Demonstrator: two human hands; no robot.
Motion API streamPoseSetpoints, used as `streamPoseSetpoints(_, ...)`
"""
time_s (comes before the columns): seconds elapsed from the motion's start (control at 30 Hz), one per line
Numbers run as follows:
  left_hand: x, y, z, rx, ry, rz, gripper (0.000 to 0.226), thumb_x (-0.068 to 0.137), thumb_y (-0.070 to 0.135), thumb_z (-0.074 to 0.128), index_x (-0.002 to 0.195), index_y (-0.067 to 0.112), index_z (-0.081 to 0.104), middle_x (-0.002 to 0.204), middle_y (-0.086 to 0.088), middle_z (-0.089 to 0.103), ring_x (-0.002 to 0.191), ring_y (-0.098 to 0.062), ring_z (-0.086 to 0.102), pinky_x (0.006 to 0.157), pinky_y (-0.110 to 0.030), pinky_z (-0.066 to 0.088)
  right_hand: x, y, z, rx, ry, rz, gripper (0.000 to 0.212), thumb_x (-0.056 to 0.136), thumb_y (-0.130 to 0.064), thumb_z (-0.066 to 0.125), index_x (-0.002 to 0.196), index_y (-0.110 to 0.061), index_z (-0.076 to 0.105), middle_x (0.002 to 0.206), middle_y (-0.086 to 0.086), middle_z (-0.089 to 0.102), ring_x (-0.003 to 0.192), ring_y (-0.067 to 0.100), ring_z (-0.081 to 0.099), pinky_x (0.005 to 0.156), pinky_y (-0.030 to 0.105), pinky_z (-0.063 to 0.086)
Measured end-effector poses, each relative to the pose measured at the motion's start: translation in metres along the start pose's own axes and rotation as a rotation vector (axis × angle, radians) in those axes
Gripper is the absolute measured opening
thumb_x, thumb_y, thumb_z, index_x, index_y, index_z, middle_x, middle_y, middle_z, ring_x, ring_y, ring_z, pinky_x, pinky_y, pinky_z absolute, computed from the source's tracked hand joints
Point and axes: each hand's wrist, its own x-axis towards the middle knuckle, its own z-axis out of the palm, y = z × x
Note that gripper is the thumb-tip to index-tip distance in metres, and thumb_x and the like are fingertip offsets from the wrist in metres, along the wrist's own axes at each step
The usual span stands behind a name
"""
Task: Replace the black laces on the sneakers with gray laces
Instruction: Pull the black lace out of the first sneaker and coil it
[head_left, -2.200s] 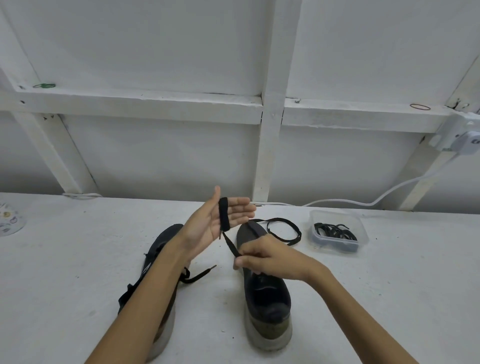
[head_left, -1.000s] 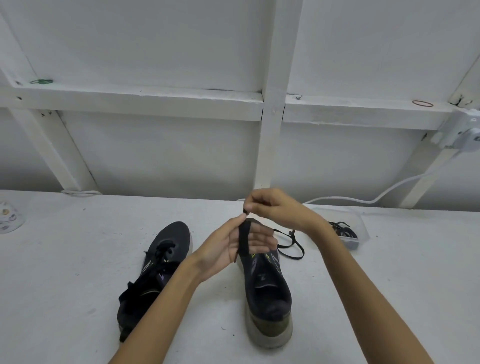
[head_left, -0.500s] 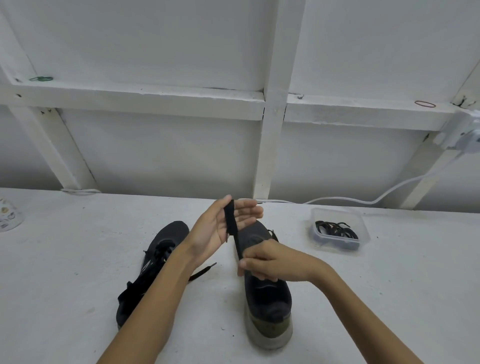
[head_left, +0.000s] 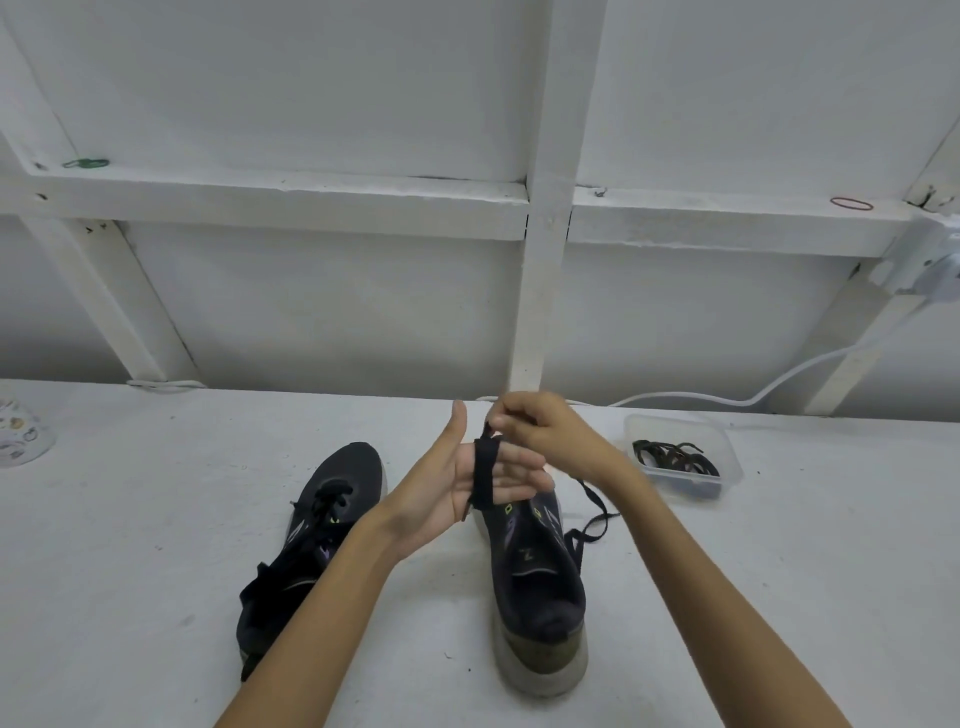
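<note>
Landmark: right shoe (head_left: 535, 577), a dark sneaker standing on the white table (head_left: 156, 571), heel toward the person, toe away; no lace shows in its eyelets.
Left hand (head_left: 457, 493): held over the toe of the right shoe, palm turned up and to the right, fingers straight, thumb raised; it clasps nothing, but carries the lace wound round its fingers.
Lace (head_left: 483, 475): black and flat, wrapped in several turns round the left fingers; a short stretch rises from the coil to the right hand, and a loose tail lies at the right shoe's right side, touching or just beside it.
Right hand (head_left: 540, 431): above and just beyond the toe of the right shoe, close against the left fingers; its fingertips pinch the lace at the top of the coil.
Left shoe (head_left: 311, 540): left of the right shoe and apart from it; a black lace is threaded through it, and the left forearm hides part of it.
Tub (head_left: 732, 467): clear plastic, on the table beyond and to the right of the right shoe.
Spare laces (head_left: 675, 457): bundled inside the tub; they look dark, perhaps gray, but the colour is hard to judge.
Cable (head_left: 701, 399): white, along the table's back edge, beyond the right shoe.
</note>
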Motion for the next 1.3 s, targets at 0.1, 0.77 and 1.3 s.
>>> streamPoseSetpoints(0.1, 0.0, 0.003, -0.003, -0.017, -0.025, 0.013, 0.098, 0.089, 0.071, 0.006, 0.112, -0.004, 0.065, 0.111, -0.03, 0.065, 0.112, -0.039, 0.062, 0.096, -0.034, 0.051, -0.016, 0.011, 0.024, 0.173, -0.046, 0.05, 0.011, 0.08, -0.013, 0.052, 0.072, -0.02, 0.054, 0.059, -0.014, 0.057, 0.057, -0.002, 0.048, 0.059, 0.022, 0.042)
streamPoseSetpoints(0.77, 0.004, -0.005, -0.008, 0.155, 0.046, 0.0, 0.091, 0.094, 0.064, 0.002, 0.126, 0.001, 0.059, 0.123, -0.019, 0.065, 0.122, -0.026, 0.058, 0.107, -0.034, 0.043, -0.021, -0.024, -0.022, 0.034, -0.068, -0.106, 0.022, 0.098, -0.02, 0.057, 0.077, -0.018, 0.065, 0.064, -0.008, 0.051, 0.06, 0.006, 0.044, 0.06, 0.023, 0.036)
streamPoseSetpoints(1.3, 0.004, 0.019, -0.009, -0.086, 0.097, 0.181, 0.088, 0.095, 0.063, 0.01, 0.122, -0.006, 0.059, 0.122, -0.025, 0.063, 0.121, -0.031, 0.058, 0.105, -0.032, 0.046, -0.049, 0.001, 0.034, 0.0, -0.274, -0.002, 0.033, 0.097, -0.031, 0.057, 0.087, -0.002, 0.069, 0.065, 0.005, 0.059, 0.056, 0.01, 0.05, 0.057, 0.018, 0.042)
